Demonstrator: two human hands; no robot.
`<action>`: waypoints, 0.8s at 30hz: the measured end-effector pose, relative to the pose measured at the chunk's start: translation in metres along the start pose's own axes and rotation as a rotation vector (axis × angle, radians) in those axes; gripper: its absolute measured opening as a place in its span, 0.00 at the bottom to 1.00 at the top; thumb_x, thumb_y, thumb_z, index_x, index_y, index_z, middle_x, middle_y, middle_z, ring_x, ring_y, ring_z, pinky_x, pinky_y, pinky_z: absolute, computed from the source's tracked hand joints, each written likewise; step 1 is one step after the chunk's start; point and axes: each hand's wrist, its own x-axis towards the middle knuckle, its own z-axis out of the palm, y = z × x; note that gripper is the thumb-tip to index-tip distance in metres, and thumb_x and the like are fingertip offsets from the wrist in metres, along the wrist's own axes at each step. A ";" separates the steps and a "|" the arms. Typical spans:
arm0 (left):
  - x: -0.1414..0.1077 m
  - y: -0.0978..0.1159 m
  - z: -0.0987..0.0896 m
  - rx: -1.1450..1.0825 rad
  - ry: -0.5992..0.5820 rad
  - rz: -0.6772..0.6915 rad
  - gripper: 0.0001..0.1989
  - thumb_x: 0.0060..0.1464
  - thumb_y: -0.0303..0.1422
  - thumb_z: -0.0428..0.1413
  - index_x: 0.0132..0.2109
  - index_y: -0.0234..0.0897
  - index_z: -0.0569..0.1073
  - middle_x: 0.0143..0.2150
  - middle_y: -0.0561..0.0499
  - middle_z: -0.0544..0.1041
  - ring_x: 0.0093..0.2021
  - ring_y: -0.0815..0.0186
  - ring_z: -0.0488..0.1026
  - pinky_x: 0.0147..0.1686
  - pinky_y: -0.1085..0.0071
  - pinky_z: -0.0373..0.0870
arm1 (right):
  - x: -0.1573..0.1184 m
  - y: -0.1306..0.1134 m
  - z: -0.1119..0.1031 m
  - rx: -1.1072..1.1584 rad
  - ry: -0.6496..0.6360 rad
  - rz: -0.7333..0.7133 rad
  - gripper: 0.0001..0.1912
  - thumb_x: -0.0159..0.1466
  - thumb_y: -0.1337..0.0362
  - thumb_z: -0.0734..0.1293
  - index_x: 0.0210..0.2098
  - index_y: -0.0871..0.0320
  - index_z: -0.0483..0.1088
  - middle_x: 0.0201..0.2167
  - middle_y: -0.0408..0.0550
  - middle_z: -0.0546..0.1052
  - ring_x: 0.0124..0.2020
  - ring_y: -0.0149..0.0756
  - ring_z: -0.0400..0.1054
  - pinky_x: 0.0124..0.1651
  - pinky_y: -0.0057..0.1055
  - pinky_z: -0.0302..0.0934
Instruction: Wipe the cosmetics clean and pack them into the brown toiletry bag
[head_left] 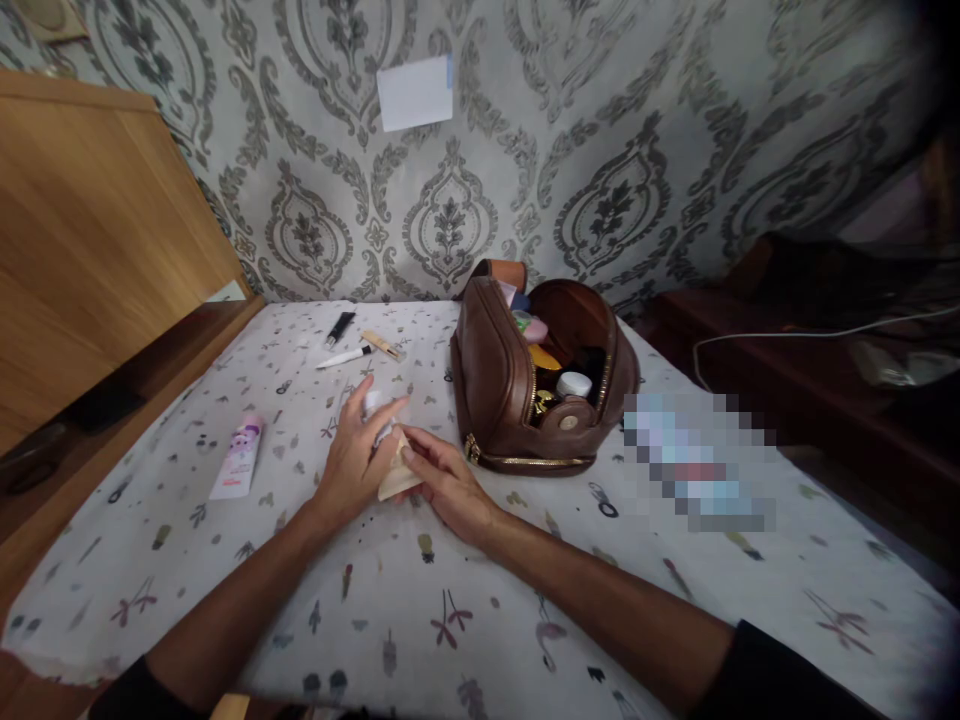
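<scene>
In front of the brown bag, both my hands are together over the cloth. My right hand [450, 487] grips a cream-coloured squeeze tube [395, 484] by its flat lower end. My left hand [358, 450] closes round the upper part of the same tube from the left, fingers partly spread across it. Something white [373, 401], perhaps the tube's cap, shows between the left fingers. The tube's print is mostly hidden. Just to the right, the brown cosmetic bag [491, 385] stands unzipped, with a white-lidded jar [574, 385] and other small items inside.
A white and purple tube [238, 460] lies at the left. Behind my hands lie a white pen-like stick [343, 358], a small black tube [340, 328] and a beige tube [382, 345]. A blurred-out package [690, 460] lies right of the bag. A wooden cabinet [105, 210] borders the left.
</scene>
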 end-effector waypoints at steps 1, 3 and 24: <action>0.002 -0.001 -0.002 -0.026 0.018 -0.030 0.21 0.66 0.37 0.46 0.61 0.41 0.71 0.68 0.41 0.59 0.70 0.51 0.56 0.65 0.50 0.59 | -0.001 -0.001 0.000 -0.006 -0.023 0.014 0.28 0.55 0.44 0.74 0.49 0.55 0.74 0.38 0.47 0.76 0.32 0.33 0.68 0.30 0.29 0.66; 0.006 -0.003 -0.006 -0.089 0.040 -0.080 0.20 0.64 0.37 0.47 0.59 0.39 0.72 0.58 0.41 0.69 0.61 0.54 0.67 0.60 0.54 0.64 | -0.001 -0.001 0.000 -0.004 -0.057 0.035 0.27 0.56 0.45 0.74 0.47 0.55 0.75 0.35 0.45 0.77 0.31 0.33 0.67 0.31 0.29 0.65; 0.019 -0.014 -0.016 -0.462 0.208 -0.429 0.21 0.62 0.51 0.47 0.40 0.38 0.72 0.26 0.54 0.72 0.25 0.66 0.68 0.28 0.71 0.65 | -0.004 0.000 0.000 -0.252 -0.087 0.091 0.40 0.46 0.61 0.80 0.57 0.54 0.66 0.42 0.44 0.73 0.44 0.37 0.68 0.46 0.33 0.62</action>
